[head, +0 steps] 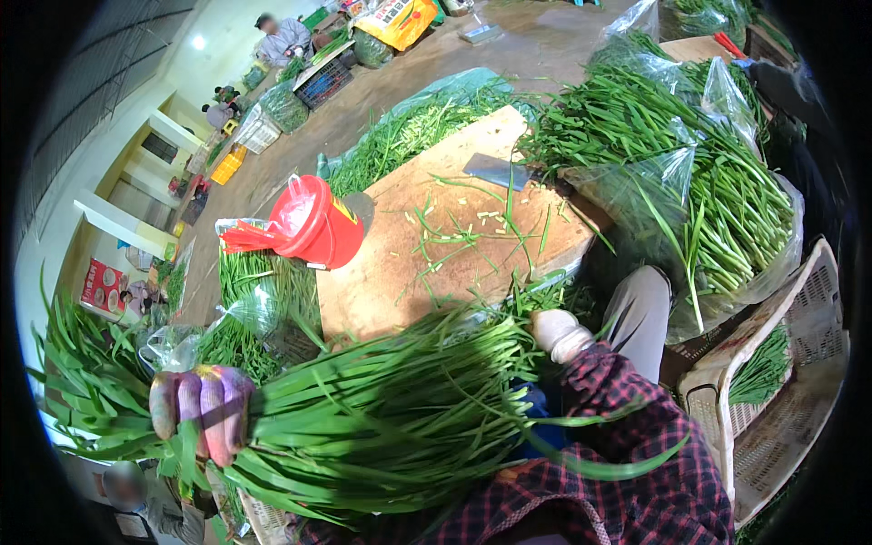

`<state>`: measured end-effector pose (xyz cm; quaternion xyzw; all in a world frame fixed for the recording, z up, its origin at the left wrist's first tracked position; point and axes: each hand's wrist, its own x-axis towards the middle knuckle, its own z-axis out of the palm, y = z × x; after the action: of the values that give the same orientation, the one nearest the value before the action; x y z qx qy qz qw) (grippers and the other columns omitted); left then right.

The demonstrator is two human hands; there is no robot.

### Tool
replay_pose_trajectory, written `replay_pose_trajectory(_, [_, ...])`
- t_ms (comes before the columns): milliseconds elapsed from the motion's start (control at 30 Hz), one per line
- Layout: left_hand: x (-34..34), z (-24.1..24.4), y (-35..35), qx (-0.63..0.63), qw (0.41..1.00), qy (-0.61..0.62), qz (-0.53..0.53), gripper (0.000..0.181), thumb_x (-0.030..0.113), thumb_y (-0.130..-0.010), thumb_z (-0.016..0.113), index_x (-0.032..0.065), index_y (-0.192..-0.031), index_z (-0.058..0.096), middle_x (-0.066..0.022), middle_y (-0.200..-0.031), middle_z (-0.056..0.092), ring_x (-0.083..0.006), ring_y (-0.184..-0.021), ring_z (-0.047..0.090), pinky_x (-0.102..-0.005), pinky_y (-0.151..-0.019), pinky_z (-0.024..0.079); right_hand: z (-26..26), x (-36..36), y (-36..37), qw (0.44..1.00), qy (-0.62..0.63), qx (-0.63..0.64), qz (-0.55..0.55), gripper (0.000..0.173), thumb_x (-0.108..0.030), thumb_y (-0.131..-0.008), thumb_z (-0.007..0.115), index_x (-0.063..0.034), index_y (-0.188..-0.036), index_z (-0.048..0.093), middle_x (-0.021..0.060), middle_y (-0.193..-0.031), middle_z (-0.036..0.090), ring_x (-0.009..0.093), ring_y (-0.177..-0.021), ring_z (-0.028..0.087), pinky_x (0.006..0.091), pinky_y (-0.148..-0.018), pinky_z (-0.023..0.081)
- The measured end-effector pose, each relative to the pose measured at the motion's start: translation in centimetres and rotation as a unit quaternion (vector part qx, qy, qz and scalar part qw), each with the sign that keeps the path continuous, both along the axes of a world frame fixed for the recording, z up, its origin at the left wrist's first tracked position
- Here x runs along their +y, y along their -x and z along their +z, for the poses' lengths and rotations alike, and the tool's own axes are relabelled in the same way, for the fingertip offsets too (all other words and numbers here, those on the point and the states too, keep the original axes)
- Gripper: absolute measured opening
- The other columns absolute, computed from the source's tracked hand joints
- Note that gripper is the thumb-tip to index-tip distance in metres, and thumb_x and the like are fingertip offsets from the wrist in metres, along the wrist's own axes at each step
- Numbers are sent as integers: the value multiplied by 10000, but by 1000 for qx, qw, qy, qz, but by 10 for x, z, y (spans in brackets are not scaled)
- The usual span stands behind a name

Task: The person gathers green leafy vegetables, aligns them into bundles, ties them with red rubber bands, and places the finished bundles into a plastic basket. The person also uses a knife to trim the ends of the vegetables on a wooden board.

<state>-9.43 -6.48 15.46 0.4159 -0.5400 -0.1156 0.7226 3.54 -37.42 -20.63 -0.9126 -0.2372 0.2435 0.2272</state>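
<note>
A large bunch of leafy greens, apparently garlic chives [381, 415], lies across my lap with its leaf ends to the left. Around those leaves my left hand [204, 412] is closed, in a stained purple and pink knit glove. At the stem end, my right hand [560, 334] wears a white glove and touches the bunch; its fingers are partly hidden, so its grip is unclear. Beyond the bunch is a wooden board [388, 272] with loose leaves and cut stem ends [487, 215] on it. A cleaver [497, 170] lies flat near its far edge.
A red bucket [334, 225] with red strips stands at the board's left. More greens [722, 197] in clear plastic are piled at right, above a plastic crate [722, 409]. Trimmings [422, 129] lie beyond the board. Other people [285, 41] sit farther off.
</note>
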Motion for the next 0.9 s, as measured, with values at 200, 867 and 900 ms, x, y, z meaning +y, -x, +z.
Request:
replay_pose_trajectory(200, [-47, -12, -31, 45, 998, -18, 29, 135, 141, -860, 602, 114, -931, 491, -28, -660, 577, -181, -584, 599, -341, -580, 523, 169, 30, -31, 904, -417, 74, 55, 531, -345, -852, 611, -28, -1262, 497, 129, -1215, 579, 245, -1100, 560, 353, -930, 435])
replay_pose_trajectory(867, [100, -86, -115, 353, 703, 100, 609, 234, 236, -879, 542, 28, -954, 619, -123, -932, 662, -247, -828, 629, -376, -752, 526, 104, 7, 91, 312, -673, 656, -138, 434, -520, -943, 418, -116, -1059, 526, 78, -868, 551, 186, -695, 528, 300, -569, 447])
replay_pose_trajectory(900, [86, -70, -115, 333, 708, 84, 617, 232, 232, -879, 540, 30, -959, 620, -124, -937, 662, -250, -827, 630, -376, -752, 529, 91, 1, 87, 193, -672, 715, -6, 380, -483, -958, 416, -120, -943, 531, 49, -716, 515, 139, -549, 481, 245, -462, 394])
